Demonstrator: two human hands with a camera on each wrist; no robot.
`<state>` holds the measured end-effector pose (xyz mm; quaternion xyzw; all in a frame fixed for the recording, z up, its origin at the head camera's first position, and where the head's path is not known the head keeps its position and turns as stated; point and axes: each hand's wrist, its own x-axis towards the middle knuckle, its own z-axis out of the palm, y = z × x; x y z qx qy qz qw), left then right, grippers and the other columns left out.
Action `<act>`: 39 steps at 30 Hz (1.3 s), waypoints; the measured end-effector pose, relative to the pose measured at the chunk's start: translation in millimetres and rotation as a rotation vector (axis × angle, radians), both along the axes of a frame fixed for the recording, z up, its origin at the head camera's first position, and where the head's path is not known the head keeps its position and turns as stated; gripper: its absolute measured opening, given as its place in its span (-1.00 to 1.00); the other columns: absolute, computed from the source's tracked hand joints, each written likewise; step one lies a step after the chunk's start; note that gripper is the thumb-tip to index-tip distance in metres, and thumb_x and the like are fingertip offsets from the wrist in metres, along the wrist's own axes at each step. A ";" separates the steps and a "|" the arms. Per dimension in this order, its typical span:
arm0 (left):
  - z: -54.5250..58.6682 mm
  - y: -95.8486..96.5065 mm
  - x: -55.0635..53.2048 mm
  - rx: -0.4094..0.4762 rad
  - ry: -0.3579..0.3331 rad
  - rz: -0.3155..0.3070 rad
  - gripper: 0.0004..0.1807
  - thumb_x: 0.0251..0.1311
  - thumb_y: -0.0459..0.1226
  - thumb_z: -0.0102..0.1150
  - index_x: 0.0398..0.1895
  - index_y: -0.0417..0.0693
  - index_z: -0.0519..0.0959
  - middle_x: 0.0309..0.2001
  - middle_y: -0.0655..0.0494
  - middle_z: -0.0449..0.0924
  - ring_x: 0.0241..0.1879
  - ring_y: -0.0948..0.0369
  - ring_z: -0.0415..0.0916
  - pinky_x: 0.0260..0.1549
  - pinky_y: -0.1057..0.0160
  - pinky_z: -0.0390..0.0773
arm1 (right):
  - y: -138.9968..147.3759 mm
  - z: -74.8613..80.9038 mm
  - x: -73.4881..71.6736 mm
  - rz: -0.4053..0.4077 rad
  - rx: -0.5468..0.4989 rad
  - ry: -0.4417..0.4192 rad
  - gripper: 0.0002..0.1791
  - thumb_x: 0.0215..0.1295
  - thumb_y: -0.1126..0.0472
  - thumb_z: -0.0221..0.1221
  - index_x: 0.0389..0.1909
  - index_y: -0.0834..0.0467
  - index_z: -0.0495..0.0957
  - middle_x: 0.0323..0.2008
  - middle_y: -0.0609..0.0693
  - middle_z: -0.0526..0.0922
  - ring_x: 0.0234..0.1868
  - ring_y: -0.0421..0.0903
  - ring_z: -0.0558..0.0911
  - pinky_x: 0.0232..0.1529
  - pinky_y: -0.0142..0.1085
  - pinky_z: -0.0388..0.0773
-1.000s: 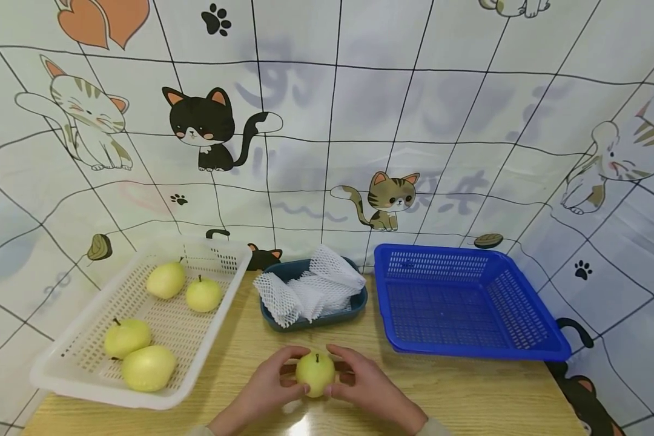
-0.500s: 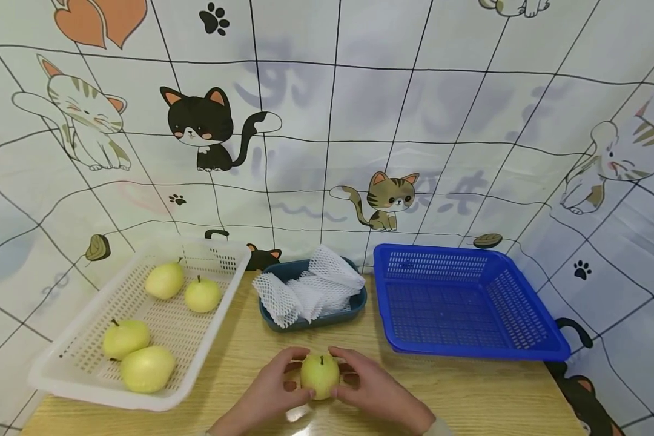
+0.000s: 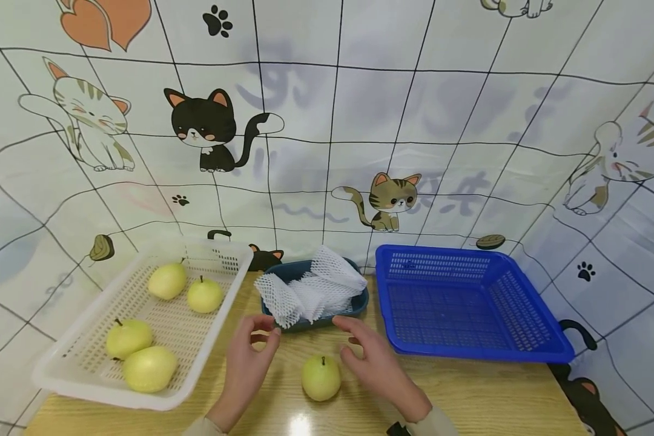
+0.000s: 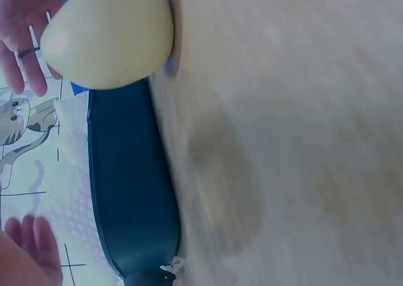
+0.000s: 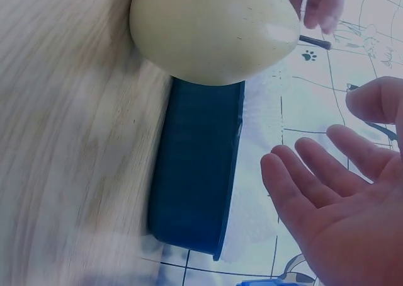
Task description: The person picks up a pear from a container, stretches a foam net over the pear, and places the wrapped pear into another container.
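Note:
A yellow-green pear (image 3: 321, 378) stands stem up on the wooden table, apart from both hands. My left hand (image 3: 250, 353) is raised to its left, fingers loosely bent with nothing between them. On the other side, my right hand (image 3: 373, 362) hovers with fingers spread and nothing held; the right wrist view shows its palm and loose fingers beside the pear (image 5: 214, 31). Just beyond the fingertips lies a dark teal tray (image 3: 310, 325) filled with white foam fruit nets (image 3: 312, 290). In the left wrist view the pear (image 4: 110, 37) overlaps one end of the tray (image 4: 132, 185).
A white slotted basket (image 3: 207, 339) at the left holds several pears (image 3: 149, 368). To the right sits a blue slotted basket (image 3: 441, 303) with nothing in it. A cloth printed with cats (image 3: 305, 157) hangs close behind the containers.
Both hands have let go of the pear and moved apart, up toward the teal tray. The pear stays on the table where they held it.

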<state>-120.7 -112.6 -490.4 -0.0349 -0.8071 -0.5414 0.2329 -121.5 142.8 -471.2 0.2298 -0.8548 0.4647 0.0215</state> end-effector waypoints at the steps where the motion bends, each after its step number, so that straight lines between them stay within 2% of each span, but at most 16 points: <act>1: 0.6 0.8 -2.7 -0.021 0.026 0.017 -0.71 0.13 -0.49 0.44 -0.09 -0.20 0.62 -0.16 0.05 0.60 -0.14 0.18 0.57 -0.25 0.23 0.66 | -0.5 0.5 -0.6 -0.008 0.000 0.008 -0.46 0.39 0.40 0.20 0.38 0.13 0.49 0.34 0.00 0.54 0.29 0.06 0.56 0.15 0.00 0.62; 3: 1.9 2.3 -8.6 -0.061 0.053 0.037 -0.65 0.10 -0.46 0.48 -0.06 -0.21 0.60 -0.10 0.00 0.58 -0.09 0.12 0.55 -0.22 0.18 0.64 | -1.5 0.8 -1.7 -0.020 0.004 0.022 -0.46 0.38 0.39 0.22 0.37 0.12 0.50 0.33 -0.02 0.55 0.29 0.05 0.57 0.14 -0.01 0.62; 5: 2.5 3.9 -14.7 -0.089 0.044 0.034 -0.57 0.08 -0.43 0.51 0.01 -0.23 0.56 -0.04 -0.06 0.54 -0.03 0.05 0.50 -0.17 0.10 0.61 | -2.4 0.4 -2.7 -0.026 0.005 0.031 -0.47 0.38 0.38 0.23 0.36 0.14 0.51 0.33 -0.02 0.56 0.29 0.05 0.57 0.14 0.01 0.62; 10: 2.8 5.9 -26.9 -0.120 -0.085 0.007 -0.37 0.10 -0.31 0.54 0.22 -0.22 0.46 0.12 -0.17 0.38 0.06 -0.05 0.40 -0.05 -0.04 0.51 | -4.0 -0.9 -3.7 -0.035 0.004 0.030 -0.47 0.37 0.38 0.24 0.35 0.10 0.52 0.32 -0.04 0.57 0.28 0.03 0.58 0.13 -0.02 0.63; 13: 0.4 7.5 -32.5 -0.137 -0.123 0.010 -0.33 0.10 -0.28 0.56 0.25 -0.20 0.44 0.12 -0.18 0.34 0.05 -0.05 0.41 -0.03 -0.03 0.50 | -3.6 -1.9 -4.0 -0.041 0.006 0.018 -0.46 0.37 0.38 0.24 0.35 0.07 0.52 0.32 -0.05 0.56 0.28 0.02 0.58 0.13 -0.04 0.63; 18: -5.5 8.1 -40.9 -0.134 -0.102 0.043 -0.44 0.08 -0.40 0.50 0.15 -0.22 0.48 0.06 -0.18 0.35 -0.04 -0.03 0.46 -0.09 0.06 0.54 | -1.8 -3.0 -4.2 -0.040 0.001 -0.013 -0.47 0.41 0.36 0.22 0.38 0.04 0.50 0.34 -0.06 0.54 0.31 0.02 0.56 0.16 0.05 0.60; 22: -8.9 6.8 -45.4 -0.122 -0.094 0.067 -0.56 0.03 -0.53 0.36 0.03 -0.26 0.54 -0.03 -0.20 0.39 -0.14 -0.02 0.51 -0.16 0.14 0.59 | -0.1 -3.4 -4.0 -0.039 -0.013 -0.036 -0.47 0.43 0.35 0.20 0.38 0.03 0.50 0.35 -0.06 0.53 0.32 0.04 0.54 0.17 0.08 0.58; 26: -10.6 4.0 -47.6 -0.105 -0.055 0.099 -0.72 0.10 -0.58 0.27 -0.10 -0.25 0.64 -0.12 -0.13 0.47 -0.20 0.04 0.52 -0.18 0.20 0.60 | 0.4 -3.7 -4.9 -0.039 -0.027 -0.031 -0.48 0.42 0.37 0.20 0.37 0.05 0.50 0.34 -0.04 0.54 0.31 0.04 0.55 0.17 0.08 0.59; 30: -8.7 0.3 -48.6 -0.044 0.052 0.152 -0.78 0.15 -0.61 0.25 -0.18 -0.25 0.69 -0.19 -0.07 0.55 -0.21 0.09 0.52 -0.21 0.38 0.53 | 0.1 -3.2 -6.3 -0.035 -0.042 -0.004 -0.50 0.41 0.37 0.20 0.35 0.09 0.52 0.33 -0.02 0.55 0.29 0.05 0.56 0.14 0.05 0.61; 34: -2.0 -2.4 -49.1 0.040 0.155 0.201 -0.78 0.16 -0.63 0.23 -0.18 -0.29 0.69 -0.21 -0.10 0.61 -0.22 0.13 0.55 -0.26 0.51 0.49 | -0.2 -1.1 -6.5 -0.029 -0.067 0.013 -0.52 0.41 0.37 0.20 0.33 0.13 0.53 0.31 0.01 0.57 0.27 0.07 0.57 0.12 0.00 0.63; 36: 3.1 -2.2 -48.2 0.073 0.179 0.218 -0.79 0.18 -0.62 0.22 -0.18 -0.29 0.69 -0.20 -0.09 0.64 -0.21 0.21 0.56 -0.27 0.53 0.49 | -0.8 0.6 -6.1 -0.028 -0.079 0.020 -0.53 0.42 0.37 0.20 0.33 0.14 0.53 0.31 0.02 0.57 0.27 0.06 0.58 0.12 -0.02 0.63; 39: 12.2 0.2 -44.3 0.131 0.181 0.211 -0.78 0.18 -0.62 0.23 -0.17 -0.26 0.70 -0.18 -0.04 0.65 -0.18 0.33 0.55 -0.25 0.54 0.49 | -2.0 3.9 -5.1 -0.038 -0.099 0.031 -0.54 0.41 0.38 0.19 0.31 0.15 0.55 0.29 0.00 0.59 0.25 0.04 0.59 0.11 -0.04 0.64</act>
